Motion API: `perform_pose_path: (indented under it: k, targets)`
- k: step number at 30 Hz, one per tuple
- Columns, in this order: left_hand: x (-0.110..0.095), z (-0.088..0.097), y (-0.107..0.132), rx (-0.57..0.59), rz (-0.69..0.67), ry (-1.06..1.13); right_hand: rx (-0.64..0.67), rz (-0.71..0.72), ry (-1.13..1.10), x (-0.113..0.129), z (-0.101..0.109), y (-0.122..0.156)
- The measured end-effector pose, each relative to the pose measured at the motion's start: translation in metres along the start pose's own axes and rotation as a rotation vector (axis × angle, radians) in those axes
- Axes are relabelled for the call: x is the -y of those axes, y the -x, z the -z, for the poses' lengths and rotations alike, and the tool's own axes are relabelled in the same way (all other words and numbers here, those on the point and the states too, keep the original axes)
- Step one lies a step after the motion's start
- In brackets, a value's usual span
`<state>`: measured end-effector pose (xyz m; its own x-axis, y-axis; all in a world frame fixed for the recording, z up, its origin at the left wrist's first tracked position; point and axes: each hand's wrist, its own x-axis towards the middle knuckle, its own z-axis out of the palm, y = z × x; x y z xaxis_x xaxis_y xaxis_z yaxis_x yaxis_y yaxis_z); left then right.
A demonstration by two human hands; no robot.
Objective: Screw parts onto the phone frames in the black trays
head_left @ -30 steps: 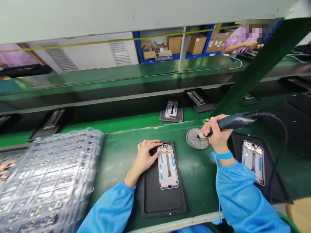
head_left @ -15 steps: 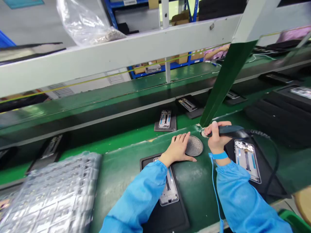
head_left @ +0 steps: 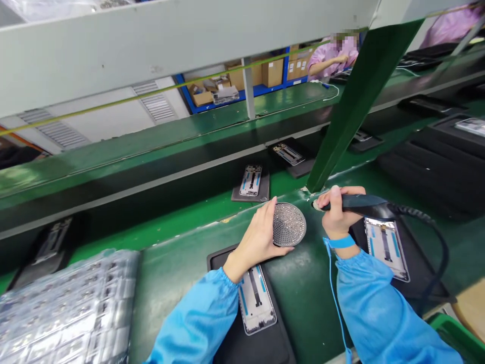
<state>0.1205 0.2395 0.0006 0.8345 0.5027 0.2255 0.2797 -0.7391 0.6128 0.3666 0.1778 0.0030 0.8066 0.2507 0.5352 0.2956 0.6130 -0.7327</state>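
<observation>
Head view, nearest: a phone frame [head_left: 255, 299] lies on a black mat [head_left: 261, 349], just below your left hand.
Left hand [head_left: 257, 242]: closed around the edge of a round perforated metal disc [head_left: 288, 225], which tilts up off the green bench [head_left: 303, 283].
Right hand [head_left: 339, 212]: closed on a dark corded handheld tool [head_left: 364, 204]; a blue wrist strap [head_left: 341, 242] circles your wrist.
Right side: a second phone frame [head_left: 385, 250] lies on a mat.
Left side: stacked clear plastic trays [head_left: 64, 308].
Far: a co-worker [head_left: 333, 58] in pink.

The round grey metal mesh disc [head_left: 288, 225] looks rough and dull, the long black plastic handle [head_left: 364, 203] looks smooth, and my blue sleeve [head_left: 364, 303] is thin cloth.
</observation>
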Motion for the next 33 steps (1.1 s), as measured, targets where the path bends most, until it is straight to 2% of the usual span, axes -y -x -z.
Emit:
perform_pose_path:
  k: [9,19,25,30,33]
  targets:
    - [-0.002,-0.009,-0.007,-0.066,0.064,0.044,0.017,0.005,0.008,-0.010,0.004,0.006]
    - [-0.007,-0.015,-0.010,-0.127,0.023,0.117,0.046,0.055,0.027,-0.013,0.010,0.007]
    - [-0.010,-0.017,-0.010,-0.178,0.002,0.110,0.044,0.020,0.029,-0.013,0.009,0.007]
    - [-0.010,-0.021,-0.009,-0.203,0.049,0.103,0.047,-0.003,0.035,-0.010,0.009,0.008]
    - [-0.010,-0.023,-0.009,-0.212,0.003,0.105,0.045,-0.010,0.030,-0.010,0.009,0.009]
